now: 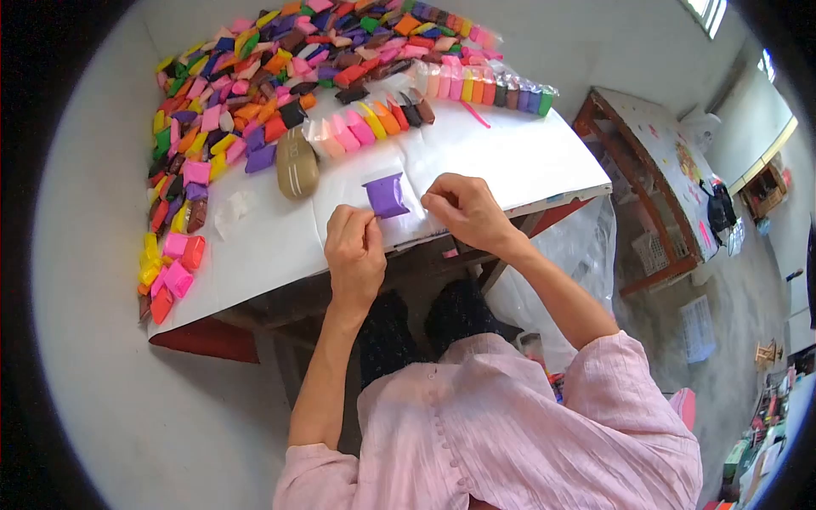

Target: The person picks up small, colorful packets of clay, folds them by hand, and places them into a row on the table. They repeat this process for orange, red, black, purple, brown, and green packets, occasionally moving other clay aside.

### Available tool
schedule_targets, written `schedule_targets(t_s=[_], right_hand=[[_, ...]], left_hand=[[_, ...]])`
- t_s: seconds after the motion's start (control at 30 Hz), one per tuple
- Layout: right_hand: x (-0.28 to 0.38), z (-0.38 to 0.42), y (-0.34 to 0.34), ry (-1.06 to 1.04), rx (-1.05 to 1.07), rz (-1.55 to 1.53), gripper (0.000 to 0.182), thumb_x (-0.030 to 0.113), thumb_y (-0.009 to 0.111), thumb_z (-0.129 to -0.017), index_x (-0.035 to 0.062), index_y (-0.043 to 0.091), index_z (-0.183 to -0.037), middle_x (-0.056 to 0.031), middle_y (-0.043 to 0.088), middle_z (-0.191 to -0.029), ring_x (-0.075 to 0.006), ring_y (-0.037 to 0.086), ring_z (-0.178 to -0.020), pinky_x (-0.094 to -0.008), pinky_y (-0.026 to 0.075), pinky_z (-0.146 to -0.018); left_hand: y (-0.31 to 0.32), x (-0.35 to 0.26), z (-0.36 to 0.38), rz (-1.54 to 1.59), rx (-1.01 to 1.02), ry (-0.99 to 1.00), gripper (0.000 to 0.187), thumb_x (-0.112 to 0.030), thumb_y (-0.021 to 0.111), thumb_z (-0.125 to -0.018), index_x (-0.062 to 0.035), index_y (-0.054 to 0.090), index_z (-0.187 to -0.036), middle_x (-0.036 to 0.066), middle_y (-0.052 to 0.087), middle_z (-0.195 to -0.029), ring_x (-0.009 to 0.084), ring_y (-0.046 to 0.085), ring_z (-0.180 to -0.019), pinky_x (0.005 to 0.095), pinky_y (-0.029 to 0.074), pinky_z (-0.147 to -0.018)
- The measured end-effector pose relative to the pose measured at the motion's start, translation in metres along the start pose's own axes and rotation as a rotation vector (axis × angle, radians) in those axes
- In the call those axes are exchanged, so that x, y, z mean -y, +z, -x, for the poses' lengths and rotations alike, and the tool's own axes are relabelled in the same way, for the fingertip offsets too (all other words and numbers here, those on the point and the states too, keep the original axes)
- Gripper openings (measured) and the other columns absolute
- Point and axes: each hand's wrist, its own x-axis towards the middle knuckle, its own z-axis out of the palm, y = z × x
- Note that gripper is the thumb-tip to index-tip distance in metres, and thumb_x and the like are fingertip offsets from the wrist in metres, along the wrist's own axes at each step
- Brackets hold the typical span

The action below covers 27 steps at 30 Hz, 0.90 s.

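The left hand (355,248) and right hand (467,211) are both mostly closed, fingers curled toward thumbs; whether they pinch the clear plastic (414,218) between them, I cannot tell. A purple packet (388,196) lies between them on the white tabletop (518,153). Beyond it sit an olive rounded object (297,166) and a bagged row of coloured packets (374,121), then a heap of loose packets (246,89)

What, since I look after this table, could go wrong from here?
The small rectangular purple plastic packet lies between the left hand and right hand, near the front edge of the white-topped table; a nudge might send it off. The shiny pink, red and yellow packets crowded at the left edge could likewise slip down.
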Motion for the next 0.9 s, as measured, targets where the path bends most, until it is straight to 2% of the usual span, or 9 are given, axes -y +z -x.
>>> schedule_targets(t_s=[0.03,0.07,0.17,0.2,0.33,0.4,0.53,0.67,0.9], right_hand=[[0.004,0.000,-0.004,0.138,0.007,-0.094,0.019,0.016,0.060,-0.089,-0.0010,0.064,-0.080,-0.0023,0.055,-0.064,-0.0146,0.053,-0.058,-0.0295,0.044,-0.055],[0.002,-0.001,-0.005,0.139,0.053,-0.205,0.026,0.021,0.061,-0.091,-0.0028,0.067,-0.099,0.0005,0.055,-0.069,-0.0066,0.047,-0.059,-0.0248,0.039,-0.051],[0.001,-0.010,-0.016,0.309,0.349,-0.786,0.021,0.018,0.064,-0.089,-0.0022,0.063,-0.093,0.0007,0.050,-0.064,-0.0071,0.042,-0.054,-0.0227,0.034,-0.049],[0.001,-0.013,-0.015,0.232,0.391,-0.943,0.025,0.015,0.063,-0.089,-0.0045,0.059,-0.104,0.0021,0.047,-0.068,-0.0039,0.038,-0.056,-0.0194,0.027,-0.048],[0.003,-0.022,-0.026,0.192,0.385,-1.068,0.026,0.012,0.064,-0.088,-0.0048,0.057,-0.106,0.0011,0.048,-0.075,-0.0043,0.038,-0.057,-0.0199,0.028,-0.048],[-0.005,-0.028,-0.032,0.197,0.394,-1.104,0.028,0.012,0.066,-0.086,-0.0051,0.057,-0.107,0.0005,0.049,-0.078,-0.0047,0.038,-0.057,-0.0201,0.028,-0.048],[-0.017,-0.043,-0.047,0.207,0.316,-0.919,0.033,0.011,0.070,-0.081,-0.0047,0.058,-0.108,-0.0002,0.051,-0.077,-0.0046,0.041,-0.056,-0.0204,0.029,-0.047],[-0.044,-0.080,-0.071,0.173,0.102,-0.445,0.042,0.010,0.072,-0.073,0.0042,0.063,-0.114,-0.0015,0.063,-0.077,-0.0051,0.050,-0.058,-0.0211,0.038,-0.050],[-0.108,-0.158,-0.067,0.118,-0.087,0.000,0.047,0.007,0.071,-0.069,-0.0012,0.062,-0.115,-0.0056,0.064,-0.084,-0.0121,0.059,-0.072,-0.0271,0.048,-0.062]], left_hand=[[0.000,-0.002,0.000,0.049,-0.016,-0.040,0.006,0.004,0.061,-0.081,0.0021,0.057,-0.085,0.014,0.053,-0.082,0.0324,0.055,-0.077,0.0411,0.045,-0.070],[0.000,-0.006,0.000,0.062,-0.021,-0.015,0.006,0.004,0.062,-0.082,0.0020,0.058,-0.086,0.014,0.053,-0.082,0.0318,0.055,-0.078,0.0403,0.045,-0.070],[0.002,-0.017,-0.007,0.112,-0.026,0.057,0.007,0.003,0.062,-0.084,0.0017,0.060,-0.090,0.013,0.055,-0.084,0.0293,0.056,-0.078,0.0380,0.046,-0.069],[0.003,-0.019,-0.012,0.135,-0.021,0.079,0.006,0.002,0.062,-0.084,0.0015,0.060,-0.090,0.012,0.055,-0.084,0.0282,0.056,-0.077,0.0372,0.046,-0.068],[0.007,-0.015,-0.033,0.180,0.002,0.134,0.007,-0.001,0.064,-0.088,0.0021,0.062,-0.093,0.007,0.055,-0.084,0.0142,0.052,-0.068,0.0272,0.043,-0.058],[0.009,-0.014,-0.043,0.257,0.061,0.126,0.009,-0.001,0.064,-0.086,0.0014,0.062,-0.095,0.009,0.056,-0.085,0.0188,0.054,-0.068,0.0301,0.045,-0.060],[0.019,-0.007,-0.052,0.341,0.155,0.005,0.014,-0.007,0.065,-0.089,0.0005,0.063,-0.101,0.002,0.054,-0.085,0.0097,0.051,-0.071,0.0235,0.042,-0.065],[0.030,0.018,-0.045,0.457,0.148,-0.463,0.017,-0.008,0.062,-0.091,0.0015,0.064,-0.104,-0.002,0.057,-0.086,0.0060,0.050,-0.075,0.0213,0.042,-0.068],[0.031,0.030,-0.043,0.400,0.207,-0.455,0.012,-0.008,0.063,-0.090,0.0030,0.066,-0.090,0.001,0.062,-0.078,0.0071,0.052,-0.070,0.0232,0.043,-0.065]])
